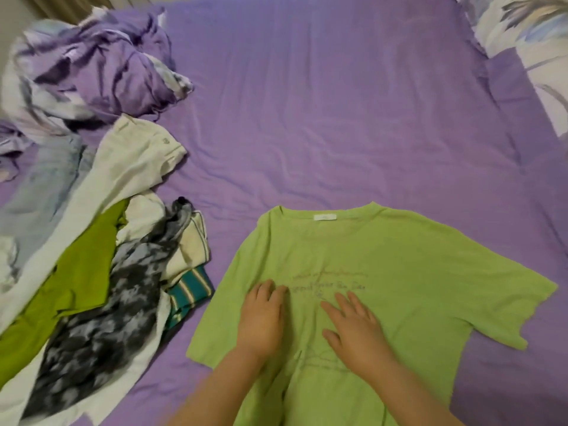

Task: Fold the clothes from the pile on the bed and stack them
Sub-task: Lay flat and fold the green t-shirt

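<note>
both hands lie flat on the light green t-shirt point(399, 272), which is spread front up on the purple bed sheet point(322, 103). the left hand point(261, 318) presses down with its fingers straight and close together, palm on the cloth, holding nothing. the right hand point(353, 330) rests just beside it, fingers straight and splayed, also gripping nothing. the two hands are near each other but apart, a strip of green cloth showing between them.

beyond the fingertips runs the shirt's faint printed lettering, and farther out from the hands is the neckline with its small white label point(324, 217). out past the right hand one short sleeve point(516, 312) lies spread on the sheet; on the left hand's side the shirt's edge is straight (whether that sleeve is tucked under cannot be told).

well out from the left hand, apart from the shirt, sits the pile of clothes point(92, 256): a white garment point(129, 167), a bright green piece point(83, 272), a grey and white mottled fabric point(116, 312) and a teal striped item point(190, 290) nearest the left hand. far beyond the pile is a crumpled purple patterned duvet point(92, 63), and far beyond the right hand a floral pillow point(528, 41).
</note>
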Demonstrator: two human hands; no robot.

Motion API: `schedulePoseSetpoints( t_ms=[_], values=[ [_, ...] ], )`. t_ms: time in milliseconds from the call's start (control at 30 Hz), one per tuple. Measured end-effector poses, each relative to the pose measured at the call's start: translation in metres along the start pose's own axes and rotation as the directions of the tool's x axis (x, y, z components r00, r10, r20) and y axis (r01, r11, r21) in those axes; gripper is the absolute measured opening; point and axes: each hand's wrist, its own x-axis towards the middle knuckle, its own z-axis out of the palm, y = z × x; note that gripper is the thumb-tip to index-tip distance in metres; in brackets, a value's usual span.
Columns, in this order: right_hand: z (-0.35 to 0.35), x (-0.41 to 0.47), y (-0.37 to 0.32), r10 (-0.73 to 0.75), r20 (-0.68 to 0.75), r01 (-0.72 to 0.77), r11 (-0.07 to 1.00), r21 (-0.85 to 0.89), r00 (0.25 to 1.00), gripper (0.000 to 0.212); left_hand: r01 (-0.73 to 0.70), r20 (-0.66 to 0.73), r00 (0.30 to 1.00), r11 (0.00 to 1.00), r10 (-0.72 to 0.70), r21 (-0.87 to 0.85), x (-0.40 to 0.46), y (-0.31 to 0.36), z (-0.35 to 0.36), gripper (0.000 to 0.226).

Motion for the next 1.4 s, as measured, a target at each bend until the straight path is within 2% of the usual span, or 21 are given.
schedulePoseSetpoints(
  t_ms=[100,233,400,467,633,700,833,967,1133,1233,1333,1400],
  values=[
    [0.012,0.017,-0.039,-0.068,0.02,0.068,0.997,-0.02,0.998,0.058,0.072,-0.023,0.997,0.997,-0.071,0.025,-0.005,-0.045,-0.01,0.045],
    [0.016,0.047,-0.098,-0.182,-0.032,0.181,0.983,-0.013,0.983,0.061,0.129,-0.079,0.989,0.988,-0.123,0.082,-0.005,-0.104,-0.027,0.044],
    [0.02,0.084,-0.174,-0.304,-0.109,0.304,0.953,-0.016,0.947,0.067,0.165,-0.283,0.948,0.985,-0.145,0.049,-0.009,-0.157,-0.059,0.03],
    [0.023,0.098,-0.198,-0.331,-0.107,0.331,0.944,-0.02,0.938,0.076,0.194,-0.335,0.929,0.978,-0.156,0.082,-0.01,-0.18,-0.063,0.034],
    [0.037,0.132,-0.243,-0.428,-0.047,0.427,0.904,-0.021,0.903,0.103,0.267,-0.161,0.957,0.952,-0.243,0.151,-0.014,-0.245,-0.049,0.061],
    [0.05,0.143,-0.254,-0.408,-0.037,0.409,0.912,0.016,0.912,0.107,0.263,-0.157,0.959,0.95,-0.237,0.171,-0.015,-0.264,-0.038,0.066],
    [0.071,0.163,-0.276,-0.364,-0.095,0.366,0.931,0.001,0.926,0.115,0.199,-0.249,0.956,0.965,-0.153,0.171,-0.006,-0.286,-0.024,0.059],
    [0.073,0.186,-0.304,-0.411,-0.084,0.414,0.91,0.015,0.908,0.116,0.18,-0.31,0.942,0.973,-0.127,0.147,0.002,-0.308,-0.023,0.058],
    [0.073,0.218,-0.336,-0.458,-0.154,0.468,0.883,0.039,0.876,0.12,0.24,-0.276,0.936,0.97,-0.218,0.047,0.017,-0.344,-0.033,0.067],
    [0.071,0.229,-0.345,-0.476,-0.168,0.492,0.868,0.068,0.863,0.118,0.241,-0.264,0.938,0.97,-0.223,0.038,0.024,-0.36,-0.032,0.073],
    [0.067,0.224,-0.344,-0.455,-0.166,0.472,0.877,0.089,0.875,0.112,0.226,-0.258,0.944,0.973,-0.207,0.046,0.022,-0.355,-0.035,0.069],
    [0.066,0.213,-0.341,-0.409,-0.198,0.438,0.89,0.13,0.891,0.099,0.207,-0.289,0.939,0.977,-0.185,0.049,0.011,-0.342,-0.034,0.063]
  ],
)
